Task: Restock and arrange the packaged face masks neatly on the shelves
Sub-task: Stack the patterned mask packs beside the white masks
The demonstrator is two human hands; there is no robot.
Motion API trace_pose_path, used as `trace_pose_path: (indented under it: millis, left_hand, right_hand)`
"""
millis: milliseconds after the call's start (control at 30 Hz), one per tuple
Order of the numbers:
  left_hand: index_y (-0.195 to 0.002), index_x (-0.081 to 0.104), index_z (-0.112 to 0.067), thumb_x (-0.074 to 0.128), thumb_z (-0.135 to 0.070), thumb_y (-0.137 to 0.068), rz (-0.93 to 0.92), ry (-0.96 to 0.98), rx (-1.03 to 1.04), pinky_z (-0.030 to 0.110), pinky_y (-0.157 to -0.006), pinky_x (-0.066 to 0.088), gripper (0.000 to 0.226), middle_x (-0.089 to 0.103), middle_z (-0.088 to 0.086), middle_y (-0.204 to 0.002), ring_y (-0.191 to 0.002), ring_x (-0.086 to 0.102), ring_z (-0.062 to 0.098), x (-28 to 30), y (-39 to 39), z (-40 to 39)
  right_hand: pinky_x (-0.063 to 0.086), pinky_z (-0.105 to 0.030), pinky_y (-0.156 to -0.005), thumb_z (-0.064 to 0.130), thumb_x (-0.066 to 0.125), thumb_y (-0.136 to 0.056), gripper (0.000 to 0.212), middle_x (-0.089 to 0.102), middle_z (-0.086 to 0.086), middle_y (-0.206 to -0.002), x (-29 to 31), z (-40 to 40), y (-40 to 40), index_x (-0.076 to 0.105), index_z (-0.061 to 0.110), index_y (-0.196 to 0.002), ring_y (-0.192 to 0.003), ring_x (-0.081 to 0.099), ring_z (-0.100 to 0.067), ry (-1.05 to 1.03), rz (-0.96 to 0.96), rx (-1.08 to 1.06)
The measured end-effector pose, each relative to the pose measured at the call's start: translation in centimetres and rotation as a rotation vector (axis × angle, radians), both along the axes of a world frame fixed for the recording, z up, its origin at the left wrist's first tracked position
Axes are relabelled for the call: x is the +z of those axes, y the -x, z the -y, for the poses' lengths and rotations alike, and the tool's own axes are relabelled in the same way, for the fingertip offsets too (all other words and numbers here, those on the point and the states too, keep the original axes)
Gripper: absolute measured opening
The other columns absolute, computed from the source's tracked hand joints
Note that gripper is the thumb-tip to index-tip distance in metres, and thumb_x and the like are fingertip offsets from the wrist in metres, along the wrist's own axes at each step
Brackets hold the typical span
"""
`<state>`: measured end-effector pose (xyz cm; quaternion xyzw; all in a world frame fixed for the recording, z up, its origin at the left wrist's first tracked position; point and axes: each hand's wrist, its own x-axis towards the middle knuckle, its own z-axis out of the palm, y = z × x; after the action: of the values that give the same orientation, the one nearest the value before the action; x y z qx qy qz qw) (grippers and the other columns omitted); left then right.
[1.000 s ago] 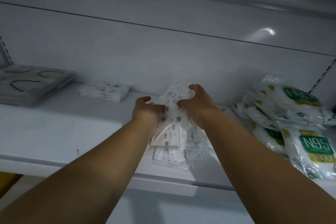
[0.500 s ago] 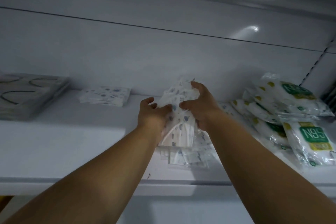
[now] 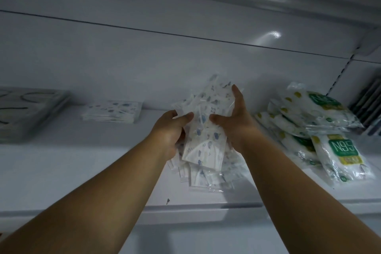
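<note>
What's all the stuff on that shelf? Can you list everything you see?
patterned mask packs: a fanned bunch, white with blue spots, held over the shelf's middle
flat patterned stack: one, same pattern, lying on the shelf left of the hands
grey stack: one, grey with dark loops, far left
N95 packs: a messy pile, white with green and yellow labels, right
grey items: blurred, far right edge
shelf: one, white
left hand: grips the bunch's left side
right hand: grips its right side

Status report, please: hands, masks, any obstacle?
Left hand and right hand both grip patterned mask bundle, above shelf. N95 packs piled untidily at right. Nothing in the way.
</note>
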<state>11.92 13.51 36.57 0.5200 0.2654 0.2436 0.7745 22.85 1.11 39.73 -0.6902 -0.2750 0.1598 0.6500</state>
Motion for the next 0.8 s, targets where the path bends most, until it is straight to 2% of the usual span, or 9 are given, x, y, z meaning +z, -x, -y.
trace_pose_path:
  millis: [167,233,300,367,433,500,533,600,800]
  left_hand:
    - [-0.133,0.054,-0.022,0.083,-0.016,-0.073,0.099,-0.042,-0.007,0.051,-0.093,0.057,0.067,0.070,0.006,-0.120,-0.106,0.071,0.028,0.4,-0.9,0.6]
    - [-0.130,0.055,-0.021,0.080,-0.005,-0.080,0.107,-0.090,0.021,0.047,-0.092,0.058,0.059,0.071,0.004,-0.118,-0.105,0.071,0.024,0.5,-1.0,0.5]
    - [-0.124,0.057,-0.020,0.077,-0.002,-0.083,0.096,-0.133,0.085,0.040,-0.087,0.060,0.049,0.071,0.002,-0.113,-0.101,0.072,0.020,0.6,-1.0,0.3]
    - [-0.124,0.058,-0.019,0.079,-0.006,-0.081,0.102,-0.156,0.135,0.039,-0.088,0.060,0.050,0.071,0.002,-0.114,-0.101,0.071,0.018,0.8,-0.7,0.1]
    - [-0.128,0.059,-0.015,0.085,-0.017,-0.071,0.120,-0.163,0.127,0.048,-0.092,0.058,0.062,0.072,0.006,-0.117,-0.105,0.071,0.023,0.9,-0.3,0.0]
    - [-0.126,0.060,-0.016,0.084,-0.016,-0.073,0.152,-0.175,0.126,0.052,-0.094,0.056,0.058,0.073,0.008,-0.116,-0.105,0.071,0.027,1.0,0.3,-0.2]
    - [-0.125,0.059,-0.019,0.081,-0.011,-0.079,0.159,-0.185,0.138,0.052,-0.093,0.057,0.052,0.072,0.008,-0.115,-0.104,0.071,0.028,0.9,0.8,-0.4]
    - [-0.127,0.055,-0.026,0.077,-0.007,-0.084,0.173,-0.202,0.129,0.050,-0.093,0.057,0.051,0.071,0.007,-0.117,-0.106,0.071,0.027,0.9,1.7,-0.8]
    - [-0.141,0.049,-0.022,0.081,-0.012,-0.082,0.209,-0.128,0.079,0.049,-0.094,0.056,0.068,0.069,0.006,-0.126,-0.111,0.069,0.026,0.9,6.0,-2.9]
  right_hand:
    - [0.034,-0.037,-0.110,0.023,0.071,-0.091,0.107,0.024,0.007,-0.161,-0.1,-0.4,0.8,-0.013,0.050,-0.151,-0.141,0.033,-0.016,0.225,0.395,0.038]
    - [0.033,-0.037,-0.112,0.025,0.070,-0.091,0.108,0.022,0.007,-0.162,-0.1,-0.7,1.1,-0.016,0.050,-0.151,-0.145,0.031,-0.017,0.209,0.498,-0.011]
    - [0.039,-0.036,-0.110,0.020,0.075,-0.087,0.114,0.028,0.009,-0.160,-0.2,-0.9,0.9,-0.014,0.054,-0.149,-0.141,0.039,-0.014,0.107,0.447,-0.041]
    - [0.054,-0.038,-0.095,0.016,0.081,-0.081,0.117,0.056,0.005,-0.138,-0.3,-1.2,0.3,-0.005,0.057,-0.149,-0.118,0.062,-0.011,-0.001,0.249,-0.047]
    - [0.059,-0.043,-0.086,0.021,0.086,-0.073,0.107,0.071,0.002,-0.110,-0.1,-1.4,0.0,0.020,0.043,-0.153,-0.098,0.071,-0.014,-0.051,0.061,0.001]
    - [0.057,-0.052,-0.088,0.019,0.083,-0.073,0.065,0.076,-0.005,-0.103,0.4,-1.6,0.2,0.057,0.019,-0.133,-0.094,0.074,-0.025,-0.083,-0.051,0.129]
    - [0.056,-0.055,-0.090,0.012,0.079,-0.079,0.043,0.076,-0.008,-0.103,0.6,-1.8,0.6,0.066,0.012,-0.120,-0.095,0.074,-0.029,-0.102,-0.099,0.203]
    - [0.055,-0.057,-0.090,0.001,0.073,-0.084,0.030,0.075,-0.013,-0.106,0.7,-2.3,1.6,0.069,0.007,-0.113,-0.097,0.073,-0.034,-0.147,-0.149,0.275]
    - [0.053,-0.058,-0.093,-0.006,0.068,-0.085,0.039,0.072,-0.016,-0.116,0.6,-4.6,5.2,0.065,0.006,-0.122,-0.106,0.070,-0.036,-0.241,-0.138,0.379]
